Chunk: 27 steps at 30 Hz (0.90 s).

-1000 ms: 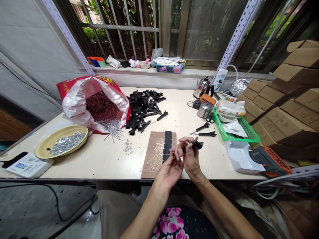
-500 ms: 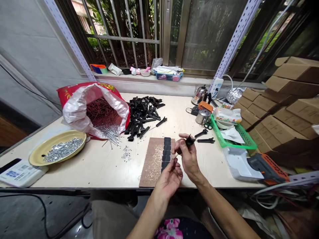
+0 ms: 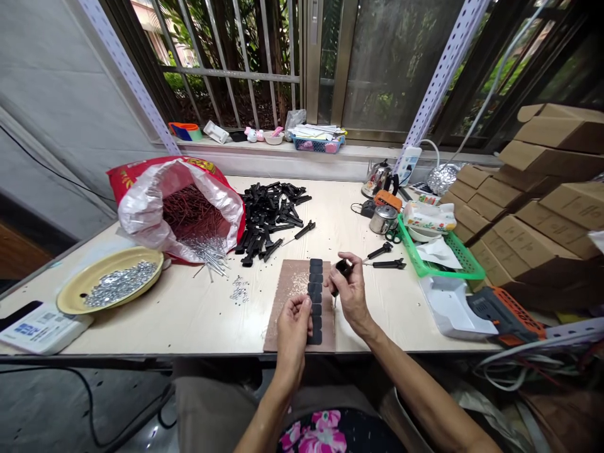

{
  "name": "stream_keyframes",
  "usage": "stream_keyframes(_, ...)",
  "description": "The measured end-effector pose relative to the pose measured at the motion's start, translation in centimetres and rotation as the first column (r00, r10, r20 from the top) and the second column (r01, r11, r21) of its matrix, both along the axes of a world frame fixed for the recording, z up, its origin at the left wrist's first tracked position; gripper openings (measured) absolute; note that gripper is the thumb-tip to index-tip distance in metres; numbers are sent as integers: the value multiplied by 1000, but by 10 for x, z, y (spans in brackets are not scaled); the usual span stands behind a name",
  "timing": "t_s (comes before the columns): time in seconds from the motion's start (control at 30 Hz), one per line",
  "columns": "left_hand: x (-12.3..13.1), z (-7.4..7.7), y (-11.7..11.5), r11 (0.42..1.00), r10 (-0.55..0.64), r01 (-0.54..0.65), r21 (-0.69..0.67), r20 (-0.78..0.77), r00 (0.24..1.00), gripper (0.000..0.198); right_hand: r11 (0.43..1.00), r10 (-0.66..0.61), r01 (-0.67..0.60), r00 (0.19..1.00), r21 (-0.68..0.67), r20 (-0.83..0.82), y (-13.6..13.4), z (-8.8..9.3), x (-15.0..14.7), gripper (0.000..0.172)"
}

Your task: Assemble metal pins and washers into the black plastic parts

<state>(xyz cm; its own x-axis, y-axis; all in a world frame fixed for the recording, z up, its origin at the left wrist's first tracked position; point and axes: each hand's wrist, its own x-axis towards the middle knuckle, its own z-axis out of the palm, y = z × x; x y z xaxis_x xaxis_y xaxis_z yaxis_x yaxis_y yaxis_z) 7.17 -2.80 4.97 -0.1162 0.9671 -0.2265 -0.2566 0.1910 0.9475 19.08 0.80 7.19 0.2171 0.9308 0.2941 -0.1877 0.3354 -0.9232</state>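
Note:
In my right hand (image 3: 353, 292) is a black-handled piece with a thin metal rod (image 3: 342, 270); the fingers wrap its black part and the rod points down. My left hand (image 3: 295, 321) is closed in a pinch beside a column of black rounded squares (image 3: 316, 309), and whatever its fingertips hold is hidden. The column lies on a brown board (image 3: 278, 336) scattered with small pale grains (image 3: 298, 283). To the right of my right hand lie two similar black pieces with rods (image 3: 387, 264).
Behind the board is a heap of black pieces (image 3: 271, 214). A red-and-white sack (image 3: 141, 211) spills metal rods (image 3: 210, 258). At left, a yellow dish (image 3: 70, 299) holds small metal parts. A green basket (image 3: 472, 272), a white tray (image 3: 438, 311) and cardboard boxes (image 3: 528, 245) stand at right.
My hands have moved apart. The left went down and left beside the black squares, while the right turned the black-handled piece so its rod points downward.

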Motion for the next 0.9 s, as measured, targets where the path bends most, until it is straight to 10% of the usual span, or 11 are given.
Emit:
stream_keyframes(0.37, -18, -15, 4, 986, 140, -112, 125, -242, 960, 33, 1000, 8, -4, 952, 12, -306, 21, 15, -7, 49)
stream_keyframes(0.63, -20, -26, 2, 976, 152, -87, 199, -339, 929, 32, 986, 78, -101, 983, -132, -166, 33, -41, -19, 45)
stream_keyframes(0.9, -22, -30, 2, 969, 103, 4, 245, -424, 900, 32, 998, 37, -41, 994, 37, 105, 27, -29, -12, 26)
